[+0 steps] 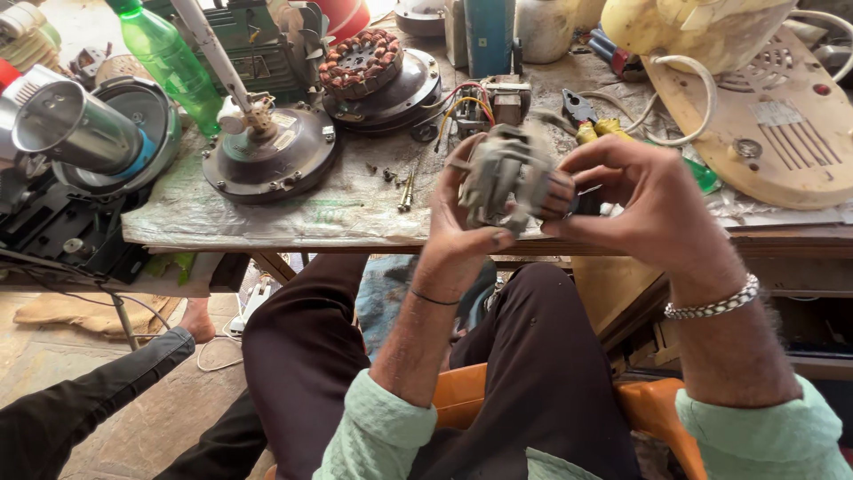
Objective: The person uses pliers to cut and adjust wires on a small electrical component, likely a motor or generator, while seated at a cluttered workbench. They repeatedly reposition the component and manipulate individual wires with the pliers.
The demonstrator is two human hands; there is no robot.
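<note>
**Grey motor held in both hands above the lap**

Grey and grimy, a small motor (508, 182) sits between both hands at the front edge of the workbench (267, 222). The left hand (458, 218) cups it from below and behind, fingers wrapped around its casing. The right hand (644, 200) closes on its other end, fingertips pinching the dark round part. On the bench beyond lie a ceiling-fan housing (271, 156), a copper-wound stator (360, 60), a green plastic bottle (171, 60), yellow-handled pliers (591, 120) and loose screws (406, 191).
</note>
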